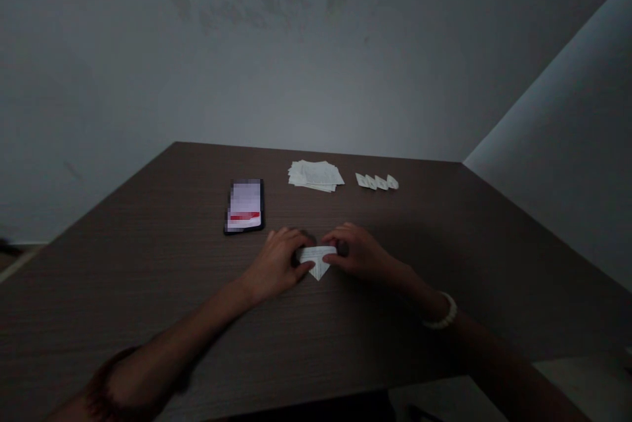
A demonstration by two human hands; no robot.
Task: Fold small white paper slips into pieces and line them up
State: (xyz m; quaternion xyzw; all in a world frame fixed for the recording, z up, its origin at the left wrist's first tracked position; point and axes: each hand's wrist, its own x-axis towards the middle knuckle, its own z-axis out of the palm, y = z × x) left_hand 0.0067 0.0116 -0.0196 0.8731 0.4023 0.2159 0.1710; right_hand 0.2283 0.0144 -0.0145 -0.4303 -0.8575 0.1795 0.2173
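Observation:
A small folded piece of paper (317, 256) with printed lines lies between my hands, its pointed end toward me. On its left side, my left hand (282, 257) pinches the paper with the thumb on top. My right hand (356, 252) grips the opposite side, thumb and forefinger at the paper's right edge. Beyond them, a stack of loose paper sheets (316, 175) rests on the dark table (162, 231). Several small folded paper pieces (376, 182) sit in an overlapping row to the right of that stack.
A phone (245, 206) with a lit, blurred screen lies left of the paper stack, beyond my left hand. The table's far edge meets a grey wall (316, 79), and another wall (567, 126) rises along the right.

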